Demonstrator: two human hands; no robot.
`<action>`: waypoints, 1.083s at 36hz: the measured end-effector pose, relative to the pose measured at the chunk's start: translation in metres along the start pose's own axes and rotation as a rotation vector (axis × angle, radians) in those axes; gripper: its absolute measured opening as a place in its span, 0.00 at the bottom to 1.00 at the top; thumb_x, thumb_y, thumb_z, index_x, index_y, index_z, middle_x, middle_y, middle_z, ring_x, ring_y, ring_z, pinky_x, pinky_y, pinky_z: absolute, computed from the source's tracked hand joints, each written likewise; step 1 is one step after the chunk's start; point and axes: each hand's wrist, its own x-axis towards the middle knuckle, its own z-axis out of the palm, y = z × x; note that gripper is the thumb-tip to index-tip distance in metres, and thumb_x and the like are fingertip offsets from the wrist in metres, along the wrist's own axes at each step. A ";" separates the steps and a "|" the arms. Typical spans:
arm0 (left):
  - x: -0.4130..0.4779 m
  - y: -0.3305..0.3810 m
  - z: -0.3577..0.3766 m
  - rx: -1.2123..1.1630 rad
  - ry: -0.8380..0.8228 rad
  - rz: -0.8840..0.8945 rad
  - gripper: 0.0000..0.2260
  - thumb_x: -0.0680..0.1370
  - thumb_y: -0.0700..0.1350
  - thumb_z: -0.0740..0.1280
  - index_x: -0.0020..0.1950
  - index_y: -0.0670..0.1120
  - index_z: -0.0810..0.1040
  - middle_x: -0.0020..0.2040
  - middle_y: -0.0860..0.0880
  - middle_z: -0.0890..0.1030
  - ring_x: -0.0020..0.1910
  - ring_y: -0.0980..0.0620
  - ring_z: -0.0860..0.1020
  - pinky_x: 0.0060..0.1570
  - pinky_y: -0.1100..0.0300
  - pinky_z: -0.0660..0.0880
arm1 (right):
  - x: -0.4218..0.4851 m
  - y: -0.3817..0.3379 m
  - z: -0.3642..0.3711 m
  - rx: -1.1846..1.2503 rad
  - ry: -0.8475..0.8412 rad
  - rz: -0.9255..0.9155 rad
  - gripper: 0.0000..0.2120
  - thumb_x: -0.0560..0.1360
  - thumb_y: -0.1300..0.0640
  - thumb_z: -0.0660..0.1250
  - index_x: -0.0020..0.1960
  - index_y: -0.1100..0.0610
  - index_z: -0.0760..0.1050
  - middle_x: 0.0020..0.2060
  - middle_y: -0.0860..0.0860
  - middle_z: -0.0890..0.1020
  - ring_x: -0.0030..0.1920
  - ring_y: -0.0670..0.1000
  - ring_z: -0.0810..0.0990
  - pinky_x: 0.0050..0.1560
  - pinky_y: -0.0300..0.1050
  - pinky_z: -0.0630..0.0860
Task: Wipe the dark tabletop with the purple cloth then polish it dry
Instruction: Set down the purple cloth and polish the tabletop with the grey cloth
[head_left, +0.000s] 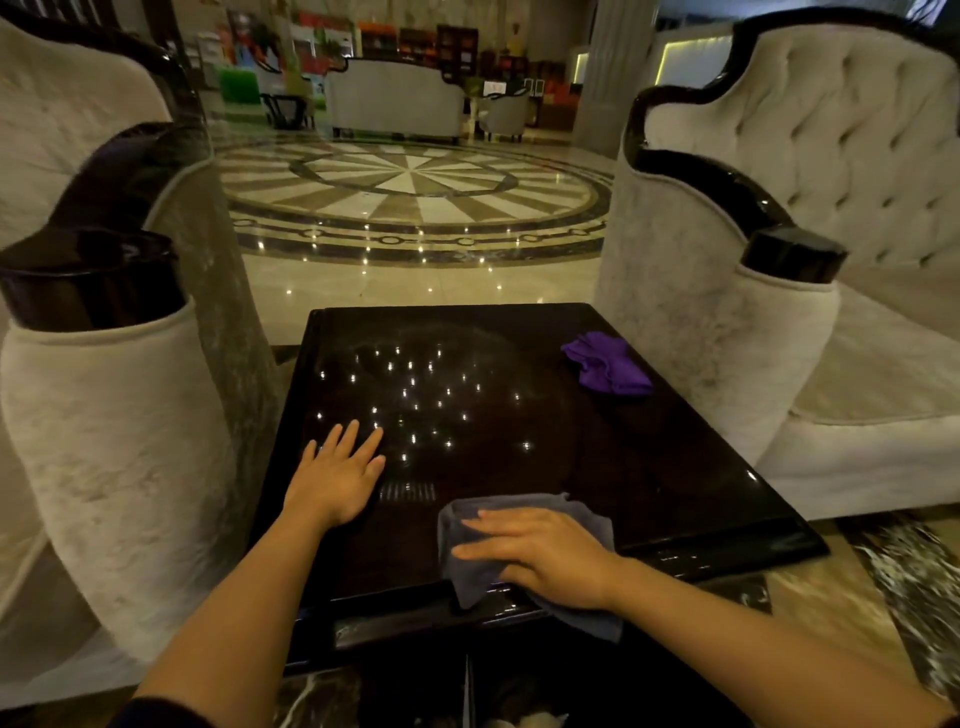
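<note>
The dark glossy tabletop (649, 457) reflects many ceiling lights. A crumpled purple cloth (608, 364) lies at its far right corner, away from both hands. My left hand (337, 478) rests flat on the left side of the table, fingers spread, holding nothing. My right hand (545, 556) presses palm-down on a grey cloth (472, 571) at the near edge of the table. Part of that grey cloth hangs over the front edge.
A pale upholstered armchair with dark glossy arm (104, 364) stands close on the left. A tufted sofa (831, 260) stands close on the right. Beyond the table is a polished marble floor (415, 192) with a circular pattern.
</note>
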 end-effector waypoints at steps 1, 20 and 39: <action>0.000 0.000 0.000 0.003 0.000 -0.001 0.23 0.81 0.55 0.42 0.75 0.54 0.43 0.78 0.47 0.43 0.76 0.48 0.42 0.74 0.48 0.43 | -0.006 -0.002 0.001 0.029 0.030 -0.001 0.17 0.75 0.54 0.61 0.64 0.48 0.70 0.67 0.51 0.72 0.69 0.50 0.66 0.67 0.43 0.62; 0.002 0.002 0.001 0.035 0.005 -0.023 0.23 0.81 0.55 0.42 0.75 0.54 0.43 0.78 0.47 0.44 0.76 0.48 0.43 0.74 0.48 0.44 | -0.016 0.152 -0.111 -0.035 0.477 0.555 0.17 0.74 0.63 0.62 0.63 0.60 0.70 0.63 0.62 0.74 0.64 0.60 0.71 0.65 0.52 0.65; 0.001 0.005 -0.002 0.014 0.014 -0.044 0.23 0.81 0.55 0.43 0.75 0.54 0.45 0.78 0.47 0.45 0.76 0.48 0.43 0.74 0.48 0.43 | 0.010 0.164 -0.040 -0.096 0.145 0.862 0.24 0.78 0.45 0.50 0.72 0.49 0.53 0.74 0.58 0.55 0.73 0.59 0.55 0.72 0.54 0.54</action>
